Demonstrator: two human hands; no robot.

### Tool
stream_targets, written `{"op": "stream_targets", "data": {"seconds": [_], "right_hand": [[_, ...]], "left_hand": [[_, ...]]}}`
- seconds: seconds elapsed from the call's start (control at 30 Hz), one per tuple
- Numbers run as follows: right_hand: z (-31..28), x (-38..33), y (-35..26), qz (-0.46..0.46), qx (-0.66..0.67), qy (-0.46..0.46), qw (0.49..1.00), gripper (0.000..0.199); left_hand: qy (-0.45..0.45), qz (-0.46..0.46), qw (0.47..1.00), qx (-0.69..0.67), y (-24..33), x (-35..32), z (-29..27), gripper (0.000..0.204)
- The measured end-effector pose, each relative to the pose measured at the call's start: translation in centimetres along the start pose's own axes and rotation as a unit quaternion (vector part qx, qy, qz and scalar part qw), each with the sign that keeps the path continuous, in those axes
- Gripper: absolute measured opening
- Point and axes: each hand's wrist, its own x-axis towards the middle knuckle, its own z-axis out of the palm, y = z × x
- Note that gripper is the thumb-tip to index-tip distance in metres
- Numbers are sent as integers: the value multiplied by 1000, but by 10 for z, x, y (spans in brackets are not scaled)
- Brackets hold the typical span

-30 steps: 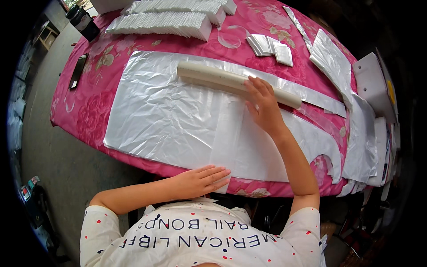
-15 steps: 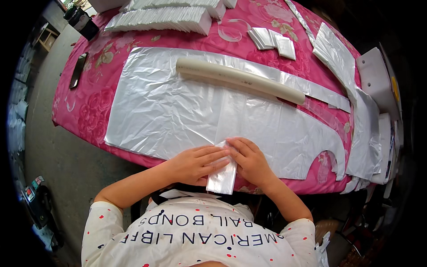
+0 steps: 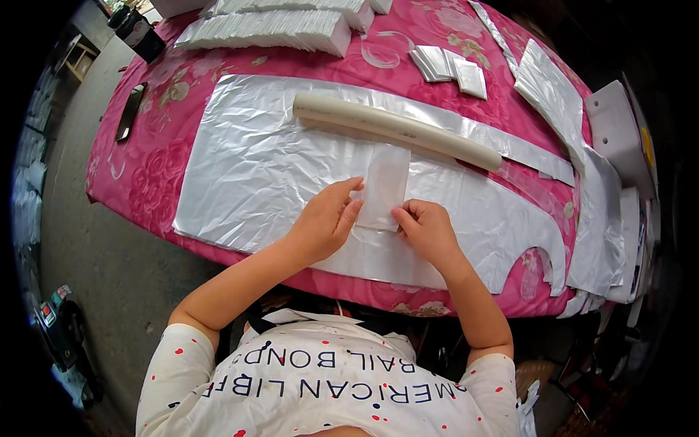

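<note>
Both hands have gone up the table since half a second ago, away from the near edge, and the folded piece now lies flat on the big sheet instead of hanging down.

My left hand [image 3: 325, 220] pinches the left edge of the small folded bag [image 3: 384, 187] with thumb and fingertips. My right hand [image 3: 426, 229] pinches its bottom right corner, fingers curled in. So both hands are grasping the same piece, one on each side.

That bag is a see-through strip, standing up and down between my hands, a bit tilted. It rests on the big sheet [image 3: 255, 167], a wide shiny plastic layer spread over the pink cloth [image 3: 153, 160]. The bag's top end is just below the tube [image 3: 397, 130], a long cream roll lying slanted across the sheet.

Farther off, a long stack [image 3: 269, 29] of white folded bags sits at the far edge of the table. A few small folded ones [image 3: 448, 64] lie at the far right. More plastic strips [image 3: 553, 80] trail down the right side. A dark phone [image 3: 131, 111] lies on the left part of the cloth.
</note>
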Motion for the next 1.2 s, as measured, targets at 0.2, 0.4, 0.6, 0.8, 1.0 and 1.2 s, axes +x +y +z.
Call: {"op": "stream_targets", "data": {"seconds": [0.2,0.4,0.6,0.8,1.0,1.2], "right_hand": [[-8,16,-7,71,11,-67,995,26],[-10,19,-5,114,61,-82,988,27],[-5,7,0,33,9,-24,999,26],[3,-6,14,-329,-274,166,889,47],[-9,13,16,-399,-309,18,863,47],[-18,27,17,-424,-265,41,865,40]], "left_hand": [[-99,198,930,295,-3,-13,17,68],[-128,157,917,343,-8,-16,28,80],[-107,145,923,340,-10,-17,34,79],[-53,151,926,343,-8,-11,36,72],[-2,194,910,367,-1,3,31,54],[8,275,851,448,-6,15,28,35]]}}
